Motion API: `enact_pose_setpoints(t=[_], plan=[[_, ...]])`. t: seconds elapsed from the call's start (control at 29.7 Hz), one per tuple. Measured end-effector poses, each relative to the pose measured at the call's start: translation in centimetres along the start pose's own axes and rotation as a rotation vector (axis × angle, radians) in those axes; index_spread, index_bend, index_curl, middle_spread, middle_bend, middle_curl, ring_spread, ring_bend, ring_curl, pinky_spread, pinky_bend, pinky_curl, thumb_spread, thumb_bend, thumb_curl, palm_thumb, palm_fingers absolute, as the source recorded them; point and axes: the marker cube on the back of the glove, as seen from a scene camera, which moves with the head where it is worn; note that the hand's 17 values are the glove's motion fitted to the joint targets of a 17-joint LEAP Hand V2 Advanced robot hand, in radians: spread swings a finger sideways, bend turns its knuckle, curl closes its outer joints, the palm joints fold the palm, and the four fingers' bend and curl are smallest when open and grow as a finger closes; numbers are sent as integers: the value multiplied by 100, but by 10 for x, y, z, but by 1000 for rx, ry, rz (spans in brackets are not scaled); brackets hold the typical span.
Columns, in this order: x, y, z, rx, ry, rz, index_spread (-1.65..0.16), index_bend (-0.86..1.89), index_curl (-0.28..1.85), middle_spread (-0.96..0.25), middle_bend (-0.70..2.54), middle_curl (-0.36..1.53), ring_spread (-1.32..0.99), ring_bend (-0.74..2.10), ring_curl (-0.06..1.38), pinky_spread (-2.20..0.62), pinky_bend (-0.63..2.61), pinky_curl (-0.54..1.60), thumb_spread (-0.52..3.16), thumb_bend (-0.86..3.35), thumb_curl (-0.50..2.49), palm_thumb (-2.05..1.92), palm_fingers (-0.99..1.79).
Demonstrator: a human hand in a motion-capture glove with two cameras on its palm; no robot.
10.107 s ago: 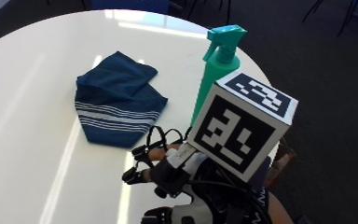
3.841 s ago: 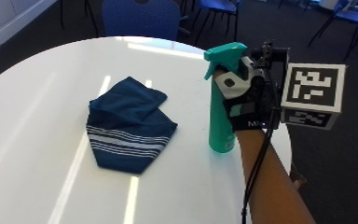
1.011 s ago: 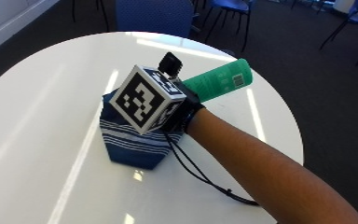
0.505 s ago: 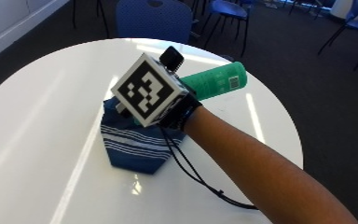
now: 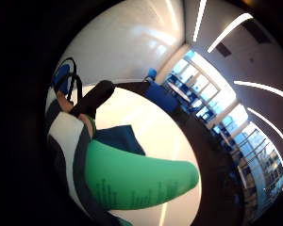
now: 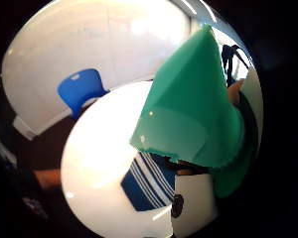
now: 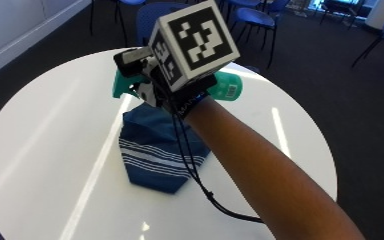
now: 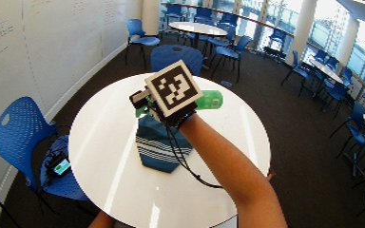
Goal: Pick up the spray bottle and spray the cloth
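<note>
Change: black-gloved right hand (image 7: 172,90) has swung the green plastic spray bottle (image 7: 226,86) level, higher above the folded navy striped cloth (image 7: 155,155) | Grip: fingers wrapped round bottle | Place: over round white worktop (image 7: 52,125) | Meaning: nozzle leaves cloth; spraying likely finished.

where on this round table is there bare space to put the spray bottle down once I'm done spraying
The table is bare over a wide stretch between the cloth and the rim nearest the blue chair. A narrower bare strip runs between the forearm and the opposite rim. The middle is crowded: the right hand holds the spray bottle over the cloth there.
</note>
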Motion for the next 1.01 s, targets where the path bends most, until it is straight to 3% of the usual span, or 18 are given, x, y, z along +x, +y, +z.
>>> enact_pose_setpoints(t=[0.71,1.01], plan=[[-11,-45,4,128,-924,492,-28,27,53,-17,39,48,-18,53,44,-20,43,39,37,-3,80,93,132],[-22,-50,22,157,-1037,594,-28,27,53,-17,39,48,-17,53,44,-19,41,39,38,-3,80,93,131]])
